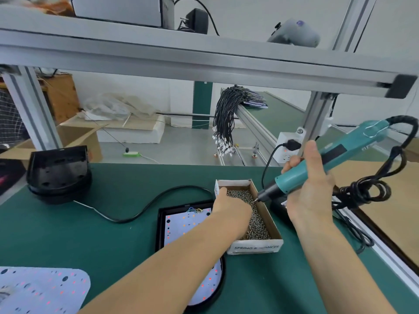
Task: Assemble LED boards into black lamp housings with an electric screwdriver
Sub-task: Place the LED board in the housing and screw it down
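My right hand (310, 189) grips the teal electric screwdriver (328, 162), bit tip just over the screws (256, 220) in the cardboard box (256, 245). My left hand (231, 203) reaches into that box; fingers hidden, grasp cannot be told. Lamp housing (162, 225) with LED board (181, 223) lies on the green desk (90, 234), touching the box's left side. Spare housings (59, 173) stacked far left.

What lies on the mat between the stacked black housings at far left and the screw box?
In the head view, only a black cable loops across the green mat between the stacked housings and the screw box.
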{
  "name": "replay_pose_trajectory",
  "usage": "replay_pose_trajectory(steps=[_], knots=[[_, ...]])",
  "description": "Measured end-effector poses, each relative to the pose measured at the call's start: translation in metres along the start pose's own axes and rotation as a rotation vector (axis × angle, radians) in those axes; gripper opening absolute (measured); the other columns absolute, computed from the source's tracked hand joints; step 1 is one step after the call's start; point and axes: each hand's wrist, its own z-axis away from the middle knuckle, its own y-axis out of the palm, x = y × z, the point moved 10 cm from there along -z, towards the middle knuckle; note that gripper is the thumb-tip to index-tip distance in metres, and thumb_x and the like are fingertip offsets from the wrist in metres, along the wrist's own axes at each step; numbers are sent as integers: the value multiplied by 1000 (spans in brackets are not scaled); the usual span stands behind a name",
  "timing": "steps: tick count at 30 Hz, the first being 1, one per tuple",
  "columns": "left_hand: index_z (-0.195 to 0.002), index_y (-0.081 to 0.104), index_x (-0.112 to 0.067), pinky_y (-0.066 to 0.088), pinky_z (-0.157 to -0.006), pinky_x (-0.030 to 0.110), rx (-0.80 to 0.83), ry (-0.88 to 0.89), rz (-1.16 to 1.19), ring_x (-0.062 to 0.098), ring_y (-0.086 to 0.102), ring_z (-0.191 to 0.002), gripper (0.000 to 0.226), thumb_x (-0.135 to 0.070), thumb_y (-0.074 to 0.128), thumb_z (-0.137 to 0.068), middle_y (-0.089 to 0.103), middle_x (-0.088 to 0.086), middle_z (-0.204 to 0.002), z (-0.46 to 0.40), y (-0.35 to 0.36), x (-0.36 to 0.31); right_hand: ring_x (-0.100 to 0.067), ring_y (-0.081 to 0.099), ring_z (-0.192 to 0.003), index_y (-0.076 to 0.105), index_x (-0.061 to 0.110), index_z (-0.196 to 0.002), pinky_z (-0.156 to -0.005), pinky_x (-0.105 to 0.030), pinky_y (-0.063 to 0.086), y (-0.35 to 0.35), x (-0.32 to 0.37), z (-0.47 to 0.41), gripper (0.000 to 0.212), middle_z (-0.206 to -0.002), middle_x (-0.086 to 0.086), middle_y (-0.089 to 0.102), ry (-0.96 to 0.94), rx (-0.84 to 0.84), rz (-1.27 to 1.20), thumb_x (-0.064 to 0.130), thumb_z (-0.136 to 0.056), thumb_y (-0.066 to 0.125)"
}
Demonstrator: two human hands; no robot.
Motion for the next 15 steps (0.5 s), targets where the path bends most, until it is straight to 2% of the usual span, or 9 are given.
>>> replay_pose_trajectory(steps=[2,3,5,6,8,10,11,13,15], knots=[[-89,49,-20,22,-107,41,6,12,-3,22,55,-101,6,-20,54,-92,59,-4,-86,-1,-3,-2,-9,51,-55,53,19,-78,-58,-22,47,2,1,0,25,-60,5,52,-6,8,-7,34,-78,74],[-84,47,-19,24,-105,41,-8,14,-4,22,54,-99,12,-23,55,-92,59,-4,-86,0,-4,-3,-8,51,-54,53,19,-78,-57,-22,47,3,2,0,25,-60,6,51,-11,13,-9,33,-78,73],[-70,42,-18,28,-97,38,-68,-15,-10,22,50,-82,29,-29,58,-92,49,-5,-69,0,-6,0,-7,51,-54,52,19,-78,-57,-21,47,4,2,0,24,-59,6,51,-18,17,-23,31,-80,72],[-68,44,-20,28,-92,36,-108,-37,30,21,49,-77,29,-30,60,-90,49,-6,-66,1,-9,3,-7,52,-54,51,19,-78,-57,-21,47,3,3,1,24,-59,6,51,-19,15,-37,31,-81,72],[-81,62,-22,27,-85,32,-201,-70,190,19,57,-82,7,-25,62,-87,64,-8,-77,6,-16,12,-7,51,-54,50,18,-80,-58,-21,48,4,4,-1,24,-59,6,52,-12,22,-68,31,-84,69],[-96,70,-25,29,-83,29,-305,-107,444,16,62,-92,17,-16,60,-86,72,-8,-93,14,-24,28,-8,50,-56,48,18,-82,-59,-21,47,8,6,-2,25,-61,6,51,9,32,-109,33,-86,67],[-96,72,-25,34,-84,28,-363,-118,606,16,62,-92,19,-14,60,-87,73,-7,-94,21,-29,39,-9,49,-57,47,18,-83,-61,-21,47,9,6,-2,26,-63,5,49,25,32,-130,35,-86,67],[-85,74,-24,43,-78,25,-446,-160,1036,17,61,-78,18,-11,63,-87,72,-2,-84,39,-34,68,-11,46,-61,47,20,-83,-64,-22,46,13,5,-2,29,-66,3,47,59,34,-151,39,-83,67],[-77,73,-22,42,-65,25,-454,-221,1546,15,54,-64,21,-9,63,-89,66,3,-72,59,-22,97,-12,46,-61,48,21,-77,-64,-23,46,18,1,3,29,-67,3,47,98,53,-167,43,-80,67]])
